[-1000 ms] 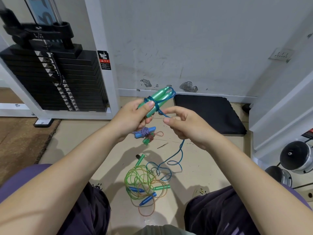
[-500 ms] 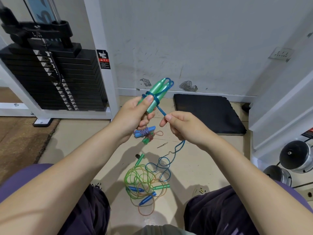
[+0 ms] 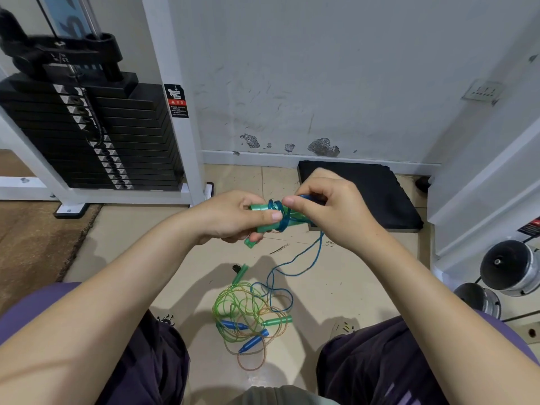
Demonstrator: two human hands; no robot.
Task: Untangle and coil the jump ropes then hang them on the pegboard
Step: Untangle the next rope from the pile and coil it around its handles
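My left hand (image 3: 233, 216) grips a pair of green jump rope handles (image 3: 264, 218) held level in front of me. A blue rope (image 3: 304, 258) is wound around those handles and trails down to the floor. My right hand (image 3: 330, 211) pinches the blue rope right at the wraps on the handles. On the floor between my knees lies a tangle of green and orange ropes (image 3: 248, 314) with blue handles (image 3: 251, 342) and a green handle (image 3: 277, 320). Another green handle (image 3: 240, 273) pokes out of the tangle's far side. No pegboard is in view.
A black weight stack (image 3: 96, 135) in a white frame stands at the left. A black foam pad (image 3: 365, 194) lies by the wall. Chrome dumbbell ends (image 3: 508, 267) sit at the right, beside a white cabinet. A brown mat (image 3: 32, 244) covers the floor at the left.
The handles have tipped from pointing up to lying level and lower. My right hand has come in from below the handles to pinch the rope at the wraps.
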